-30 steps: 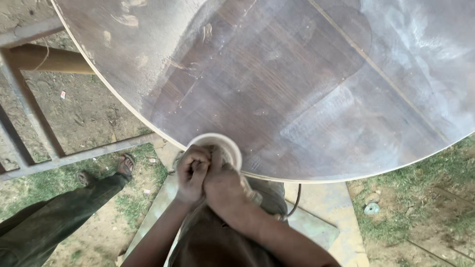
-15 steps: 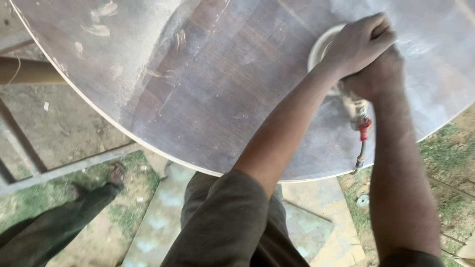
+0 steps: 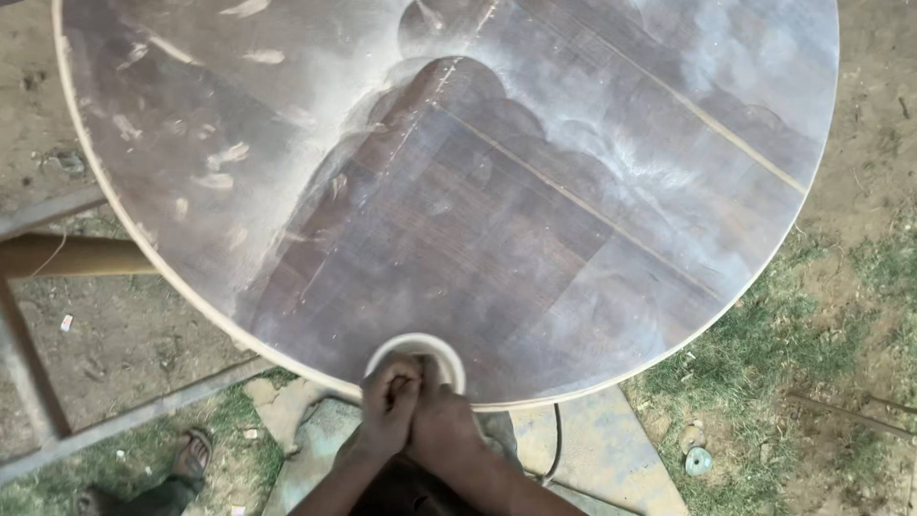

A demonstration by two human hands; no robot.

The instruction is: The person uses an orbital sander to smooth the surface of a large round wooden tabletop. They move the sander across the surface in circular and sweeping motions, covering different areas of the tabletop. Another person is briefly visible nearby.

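You are gripping the white round sanding disc [image 3: 416, 355] with both left hand [image 3: 387, 406] and right hand [image 3: 441, 425] clenched at the near edge of the round brown wooden tabletop [image 3: 497, 239]; its dusty far portion appears sanded, its dark centre remaining.

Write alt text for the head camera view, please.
Two hands, left hand and right hand, grip a sander with a round white pad at the near edge of a big round wooden tabletop covered with pale dust. Below lie dirt, grass and a sandalled foot.

An outdoor workshop yard: a dusty round tabletop [image 3: 458, 191] stands over bare dirt [image 3: 124, 334], patchy grass [image 3: 793, 363] and a metal frame [image 3: 115, 420] at lower left.
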